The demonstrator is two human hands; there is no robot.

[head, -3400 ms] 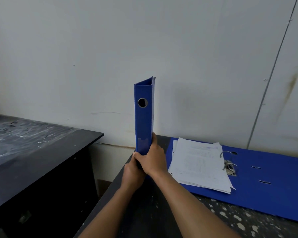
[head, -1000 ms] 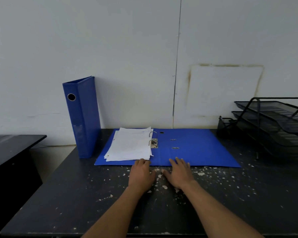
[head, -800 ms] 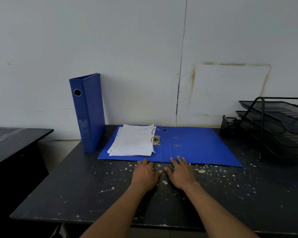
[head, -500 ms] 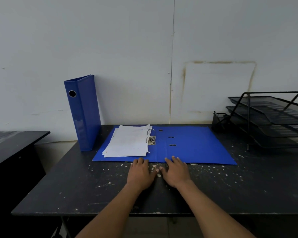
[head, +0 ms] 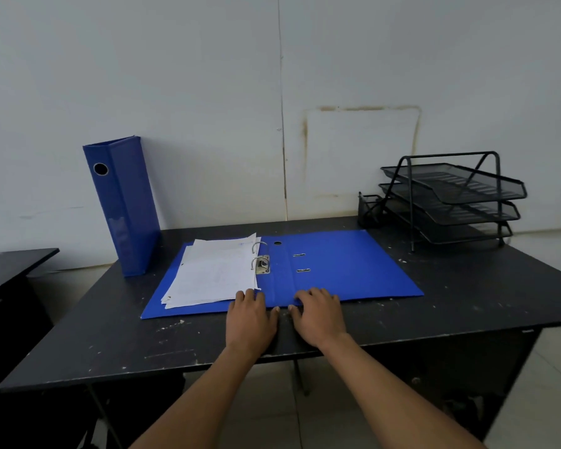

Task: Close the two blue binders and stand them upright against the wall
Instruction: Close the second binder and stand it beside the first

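No legible text; faint, unreadable writing on the papers (head: 212, 273)

Both hands lie flat, palms down, side by side: left hand (head: 250, 319), right hand (head: 318, 315).

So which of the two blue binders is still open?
The flat binder with papers, by both hands; the other binder stands closed at the wall.

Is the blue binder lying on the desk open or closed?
Open. The flat binder lies spread on the desk, metal rings exposed, papers stacked on its left half.
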